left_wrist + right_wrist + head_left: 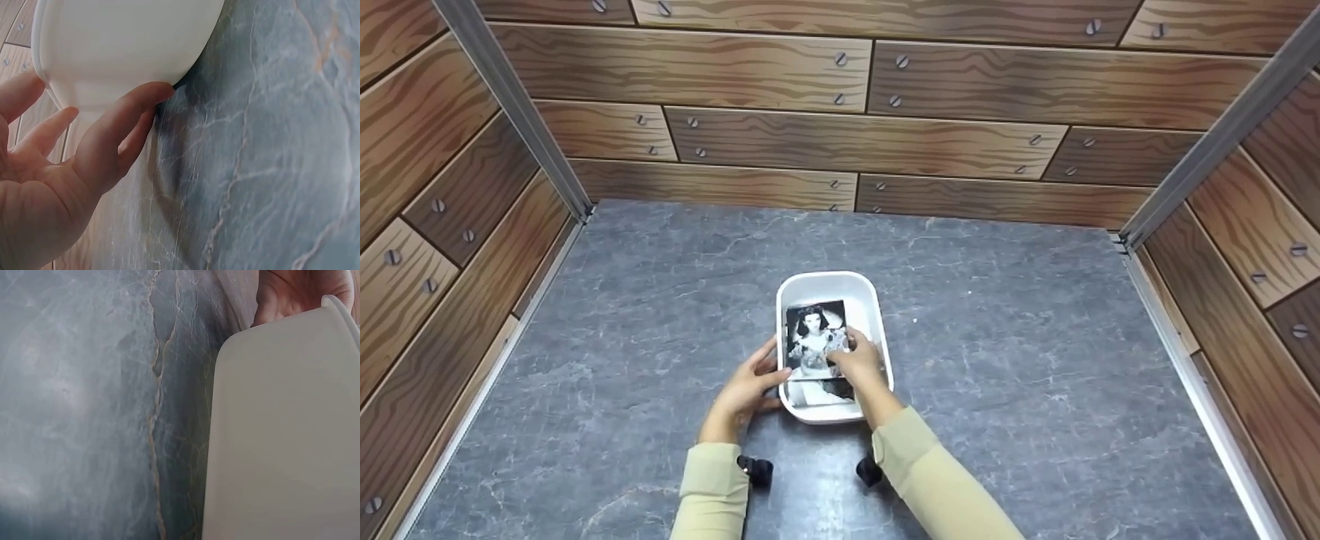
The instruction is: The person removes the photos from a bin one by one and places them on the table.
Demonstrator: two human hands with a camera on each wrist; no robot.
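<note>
A white plastic tub (pixel 829 279) stands on the grey marble tabletop (pixel 997 360), near its middle. My right hand (pixel 855 358) pinches the right edge of a black-and-white photo (pixel 812 337) of a person, held over the tub's near half. Under it in the tub lie more prints (pixel 825 391), mostly hidden. My left hand (pixel 765 371) rests with fairly straight fingers against the tub's left outer wall. The left wrist view shows that hand (pixel 84 157) touching the tub (pixel 124 45). In the right wrist view only the tub wall (pixel 281 439) and a bit of my right hand (pixel 298 292) show.
Wood-patterned panels (pixel 847 142) wall in the table at the back and on both sides, with metal posts (pixel 517 112) in the corners. Bare marble lies all around the tub.
</note>
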